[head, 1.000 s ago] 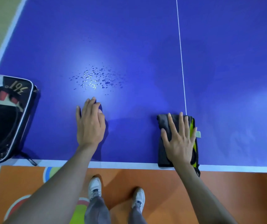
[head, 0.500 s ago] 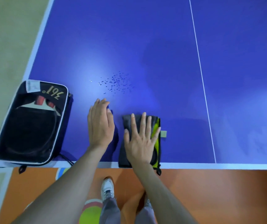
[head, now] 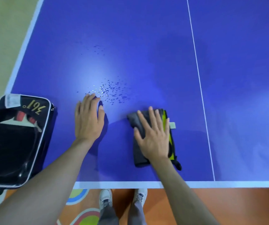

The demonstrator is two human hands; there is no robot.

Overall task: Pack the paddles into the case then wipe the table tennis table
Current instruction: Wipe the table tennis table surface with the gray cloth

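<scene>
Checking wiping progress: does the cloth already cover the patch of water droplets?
No: the cloth lies under the right hand, nearer the table's edge and apart from the droplets, which sit exposed by the left hand's fingertips.

We see bare blue table tennis table (head: 146,38) stretching ahead and to the right past the white centre line (head: 198,78). At the near-left corner the case (head: 15,140) blocks the way; water droplets (head: 111,92) lie just ahead of our left hand (head: 88,122).
</scene>
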